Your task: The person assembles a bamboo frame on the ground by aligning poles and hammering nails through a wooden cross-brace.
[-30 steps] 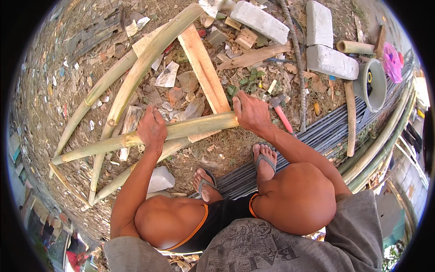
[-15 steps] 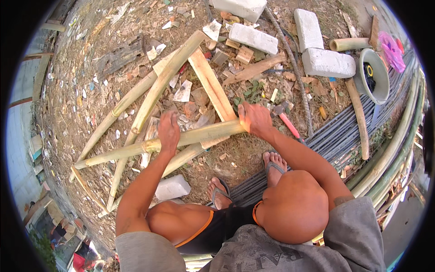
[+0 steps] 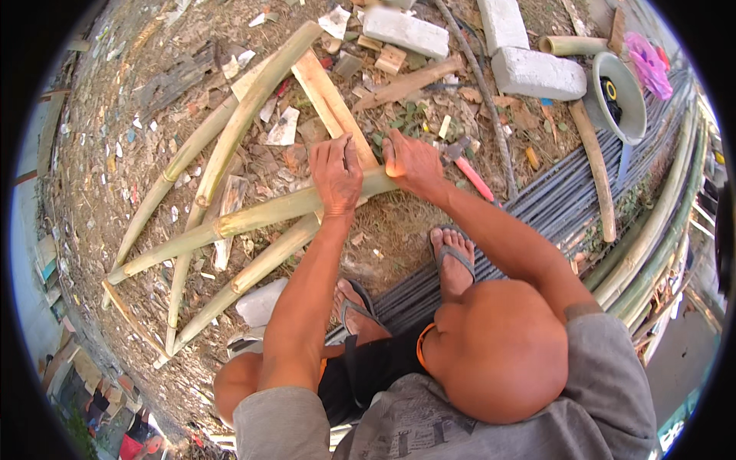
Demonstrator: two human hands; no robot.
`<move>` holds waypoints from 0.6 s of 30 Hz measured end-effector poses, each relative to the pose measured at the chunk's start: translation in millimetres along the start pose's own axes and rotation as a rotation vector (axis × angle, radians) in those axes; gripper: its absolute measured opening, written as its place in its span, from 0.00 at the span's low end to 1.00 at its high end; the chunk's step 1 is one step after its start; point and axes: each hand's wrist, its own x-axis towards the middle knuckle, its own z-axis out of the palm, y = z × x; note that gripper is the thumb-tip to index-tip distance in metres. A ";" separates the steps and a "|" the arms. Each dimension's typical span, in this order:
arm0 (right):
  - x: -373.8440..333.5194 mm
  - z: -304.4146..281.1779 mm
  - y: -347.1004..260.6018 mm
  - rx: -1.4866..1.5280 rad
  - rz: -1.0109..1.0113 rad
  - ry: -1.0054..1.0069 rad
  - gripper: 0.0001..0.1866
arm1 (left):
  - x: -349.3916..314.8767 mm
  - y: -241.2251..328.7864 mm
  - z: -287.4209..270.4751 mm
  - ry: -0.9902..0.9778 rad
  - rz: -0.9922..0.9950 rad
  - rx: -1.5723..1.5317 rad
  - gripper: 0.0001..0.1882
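Note:
A pale bamboo pole (image 3: 264, 215) runs crosswise in front of me, tilted up toward its right end. My right hand (image 3: 414, 162) is closed round that end, thumb side toward the left. My left hand (image 3: 336, 175) lies over the pole a little to the left, its fingers bent down over the far side; their tips are partly hidden. A flat wooden board (image 3: 326, 96) meets the pole near my hands and slopes away to a second bamboo pole (image 3: 245, 119). Below the held pole lies another bamboo pole (image 3: 264, 263), slanting down to the left.
A hammer with a pink-red handle (image 3: 475, 180) lies right of my right hand. White blocks (image 3: 537, 74), a grey bucket (image 3: 630, 107) and a bundle of dark metal rods (image 3: 529, 211) lie beyond it. Wood scraps and litter cover the ground. A pale block (image 3: 261, 302) lies by my left foot.
My left hand has slid rightward along the bamboo pole, close to my right hand. My right hand stays at the pole's end. The whole view has shifted slightly.

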 end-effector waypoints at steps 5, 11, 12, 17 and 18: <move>-10.5 -14.7 15.2 0.138 -0.116 0.302 0.20 | -11.4 0.8 -0.4 0.018 0.017 -0.036 0.10; -169.9 -45.6 142.3 -0.248 0.412 -0.041 0.27 | -20.2 -11.5 -7.8 -0.036 0.128 -0.100 0.19; -204.8 -40.8 166.7 -0.351 0.315 0.094 0.28 | -14.7 -3.8 -3.8 -0.038 0.110 -0.133 0.18; -214.0 -35.0 168.4 -0.395 0.264 0.049 0.26 | -8.3 -12.9 -18.5 -0.092 0.094 -0.200 0.16; -218.8 -41.1 179.2 -0.286 0.213 0.109 0.25 | -6.8 -11.3 -14.1 -0.095 0.137 -0.264 0.13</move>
